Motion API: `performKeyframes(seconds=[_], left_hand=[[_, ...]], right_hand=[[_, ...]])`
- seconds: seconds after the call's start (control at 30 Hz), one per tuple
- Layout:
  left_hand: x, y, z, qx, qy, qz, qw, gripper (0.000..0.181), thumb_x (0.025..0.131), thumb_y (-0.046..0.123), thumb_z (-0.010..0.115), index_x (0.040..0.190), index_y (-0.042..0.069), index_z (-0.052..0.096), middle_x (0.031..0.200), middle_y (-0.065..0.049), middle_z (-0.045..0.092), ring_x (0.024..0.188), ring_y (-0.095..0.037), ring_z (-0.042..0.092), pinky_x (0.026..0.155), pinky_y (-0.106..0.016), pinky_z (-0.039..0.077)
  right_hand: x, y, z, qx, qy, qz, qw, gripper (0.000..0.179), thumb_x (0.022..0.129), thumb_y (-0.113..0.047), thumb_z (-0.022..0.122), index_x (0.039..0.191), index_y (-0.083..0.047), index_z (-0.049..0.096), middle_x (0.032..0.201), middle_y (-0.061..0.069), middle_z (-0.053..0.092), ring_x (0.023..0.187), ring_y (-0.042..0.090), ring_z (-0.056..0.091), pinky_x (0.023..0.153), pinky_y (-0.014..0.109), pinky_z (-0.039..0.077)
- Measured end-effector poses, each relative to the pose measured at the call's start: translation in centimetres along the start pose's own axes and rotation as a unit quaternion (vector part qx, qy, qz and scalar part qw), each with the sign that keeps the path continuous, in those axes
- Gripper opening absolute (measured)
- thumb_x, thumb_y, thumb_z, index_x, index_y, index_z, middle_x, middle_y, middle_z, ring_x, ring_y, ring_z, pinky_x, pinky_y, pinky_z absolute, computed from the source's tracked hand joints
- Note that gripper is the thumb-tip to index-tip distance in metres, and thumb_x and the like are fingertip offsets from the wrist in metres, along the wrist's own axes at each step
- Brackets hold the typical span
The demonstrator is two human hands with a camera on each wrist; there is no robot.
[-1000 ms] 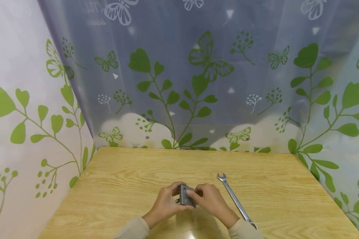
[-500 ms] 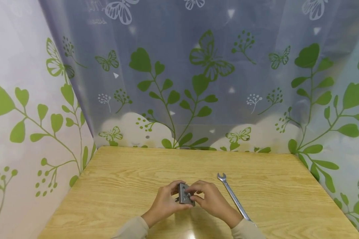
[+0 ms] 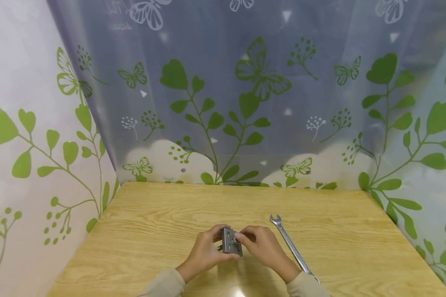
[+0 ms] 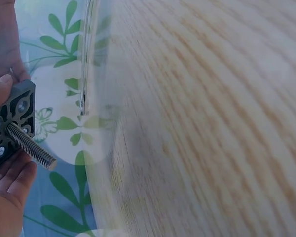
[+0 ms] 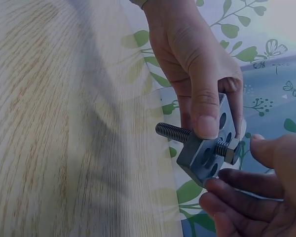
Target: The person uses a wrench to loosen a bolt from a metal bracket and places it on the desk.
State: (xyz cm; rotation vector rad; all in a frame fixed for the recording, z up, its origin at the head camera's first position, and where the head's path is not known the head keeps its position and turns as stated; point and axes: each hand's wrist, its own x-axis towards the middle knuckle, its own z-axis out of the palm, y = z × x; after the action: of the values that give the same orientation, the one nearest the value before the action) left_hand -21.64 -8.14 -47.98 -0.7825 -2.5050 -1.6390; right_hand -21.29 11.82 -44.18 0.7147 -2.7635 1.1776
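Note:
A small grey square metal plate (image 3: 228,243) with several holes is held up off the table by my left hand (image 3: 204,251), thumb along its lower edge and fingers at the upper one. A hex bolt runs through the plate; its long threaded shank (image 4: 32,147) sticks out of the back in the left wrist view. On the front face, the bolt head (image 5: 232,152) stands a little proud, with some thread showing under it. My right hand (image 3: 265,249) is at this face. In the right wrist view its thumb and relaxed fingers lie around the bolt head, apart from it.
A long silver combination wrench (image 3: 291,249) lies slantwise on the wood-grain table (image 3: 171,210), right of my right hand. Behind the table and along both sides hangs a curtain (image 3: 215,82) printed with leaves and butterflies.
The right hand's fingers have shifted about the bolt head, stretching across the plate's face and then drawing back to the right. The left hand and the plate have barely moved.

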Motion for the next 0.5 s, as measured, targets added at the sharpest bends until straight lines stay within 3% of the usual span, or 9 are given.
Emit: performKeyframes(seconds=[0.27, 0.5], left_hand=[[-0.01, 0.02, -0.05, 0.009, 0.000, 0.009, 0.9999, 0.068, 0.069, 0.029, 0.086, 0.124, 0.003, 0.056, 0.116, -0.011, 0.067, 0.105, -0.023, 0.066, 0.087, -0.026, 0.055], [-0.05, -0.20, -0.03, 0.015, 0.002, 0.019, 0.9997, 0.066, 0.070, 0.030, 0.086, 0.123, 0.003, 0.056, 0.116, -0.013, 0.067, 0.104, -0.025, 0.067, 0.086, -0.028, 0.056]], right_hand=[[0.18, -0.28, 0.19, 0.015, -0.025, 0.029, 0.9992, 0.042, 0.096, -0.042, 0.055, 0.089, -0.004, 0.072, 0.076, 0.002, 0.070, 0.062, 0.010, 0.063, 0.054, 0.022, 0.052], [0.28, -0.48, 0.19, 0.012, -0.029, 0.003, 0.9995, 0.024, 0.093, -0.028, 0.063, 0.093, -0.005, 0.072, 0.081, 0.000, 0.069, 0.067, 0.005, 0.060, 0.058, 0.020, 0.052]])
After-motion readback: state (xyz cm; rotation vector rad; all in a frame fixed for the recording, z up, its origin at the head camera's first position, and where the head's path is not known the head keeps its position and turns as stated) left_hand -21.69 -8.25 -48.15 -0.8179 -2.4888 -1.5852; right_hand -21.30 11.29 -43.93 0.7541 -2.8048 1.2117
